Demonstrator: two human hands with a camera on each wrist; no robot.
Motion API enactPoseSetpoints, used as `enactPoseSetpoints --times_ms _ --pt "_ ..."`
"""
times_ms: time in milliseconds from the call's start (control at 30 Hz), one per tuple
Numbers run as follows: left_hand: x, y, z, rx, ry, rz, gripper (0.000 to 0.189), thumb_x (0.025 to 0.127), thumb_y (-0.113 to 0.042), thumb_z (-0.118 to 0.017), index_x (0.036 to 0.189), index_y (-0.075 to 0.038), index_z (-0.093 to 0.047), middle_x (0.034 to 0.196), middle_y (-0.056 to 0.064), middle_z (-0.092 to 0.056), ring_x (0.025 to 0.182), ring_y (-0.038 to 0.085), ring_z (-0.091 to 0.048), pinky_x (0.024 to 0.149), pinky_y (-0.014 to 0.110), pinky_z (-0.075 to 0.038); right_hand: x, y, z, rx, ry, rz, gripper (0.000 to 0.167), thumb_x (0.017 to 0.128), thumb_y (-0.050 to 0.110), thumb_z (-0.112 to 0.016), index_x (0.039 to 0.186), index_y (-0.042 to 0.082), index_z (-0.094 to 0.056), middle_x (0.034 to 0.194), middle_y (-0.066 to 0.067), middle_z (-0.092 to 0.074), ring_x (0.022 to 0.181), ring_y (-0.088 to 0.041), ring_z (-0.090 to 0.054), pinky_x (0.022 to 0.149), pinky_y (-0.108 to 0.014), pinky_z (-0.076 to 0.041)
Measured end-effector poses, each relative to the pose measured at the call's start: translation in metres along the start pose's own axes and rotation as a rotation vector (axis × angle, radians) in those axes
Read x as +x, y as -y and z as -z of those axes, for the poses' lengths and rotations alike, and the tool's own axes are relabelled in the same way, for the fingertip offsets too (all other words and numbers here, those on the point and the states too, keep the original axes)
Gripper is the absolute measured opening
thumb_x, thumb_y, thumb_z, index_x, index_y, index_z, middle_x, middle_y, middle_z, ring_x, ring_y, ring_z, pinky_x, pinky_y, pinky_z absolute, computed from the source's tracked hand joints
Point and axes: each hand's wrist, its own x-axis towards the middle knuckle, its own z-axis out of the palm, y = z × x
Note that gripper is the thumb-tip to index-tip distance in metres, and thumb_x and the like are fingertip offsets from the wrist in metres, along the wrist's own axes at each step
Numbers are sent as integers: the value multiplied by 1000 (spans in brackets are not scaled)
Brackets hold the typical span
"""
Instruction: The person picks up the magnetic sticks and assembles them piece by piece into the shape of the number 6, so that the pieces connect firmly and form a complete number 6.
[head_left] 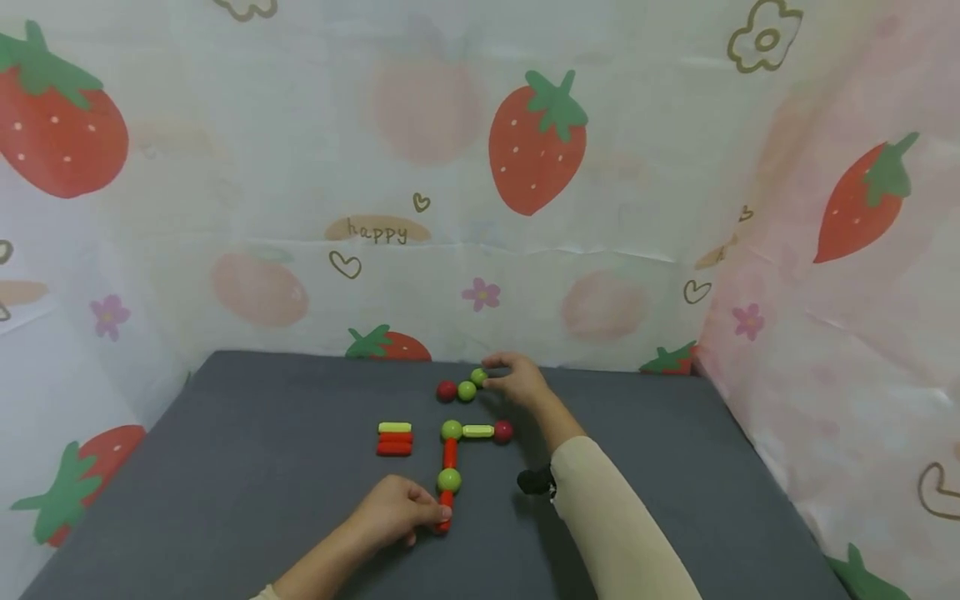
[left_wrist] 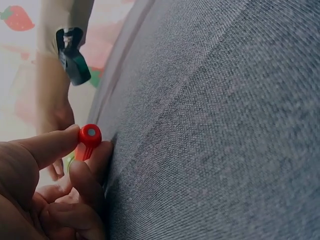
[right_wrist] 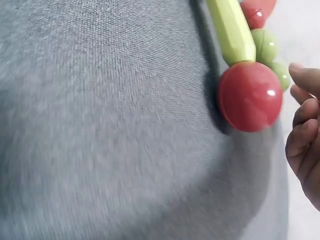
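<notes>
left hand (head_left: 397, 510) pinches the nearest red rod (head_left: 447, 498) between thumb and finger, at the near end of the ball-and-rod chain (head_left: 450, 455) on the counter (head_left: 285, 467). on my feed the right hand (head_left: 519, 383), fingers loosely curved, is beside the farthest green ball (head_left: 478, 377); i can't tell whether they touch. the rod looks light, stiff and smooth, best held mid-length; the ball, probably slick and quick to roll, across its widest part.
</notes>
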Motion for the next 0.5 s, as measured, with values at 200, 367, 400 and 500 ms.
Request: enactPoseSetpoints --times_ms 200,367,400,500 --pt "1 0 -1 14 -4 1 22 78 -40 -80 78 -18 -78 69 -8 -68 42 5 -47 42 22 -33 8 -8 -9 18 -78 -28 42 86 20 -75 127 18 -65 134 -4 -59 62 -15 -48 56 -28 -45" --pt "1 0 -1 27 -8 3 22 77 -40 -80 77 -18 -78 67 -8 -66 41 5 -46 41 22 -32 9 -5 -15 5 -73 -24 40 86 17 -75 125 18 -66 135 -5 -59 60 -15 -48 55 -28 -45" --pt "2 0 -1 27 -8 4 22 77 -40 -80 77 -18 -78 67 -8 -66 41 5 -46 41 22 -32 10 -5 -16 -3 -71 -20 39 87 17 -74 125 18 -66 134 -6 -59 60 -15 -49 55 -29 -46" --pt "2 1 -2 32 -5 5 22 76 -41 -81 77 -19 -78 67 -8 -66 42 5 -47 43 23 -34 11 -7 -18 -40 -74 -23 37 87 17 -74 123 18 -68 133 -6 -60 64 -16 -52 55 -29 -47"
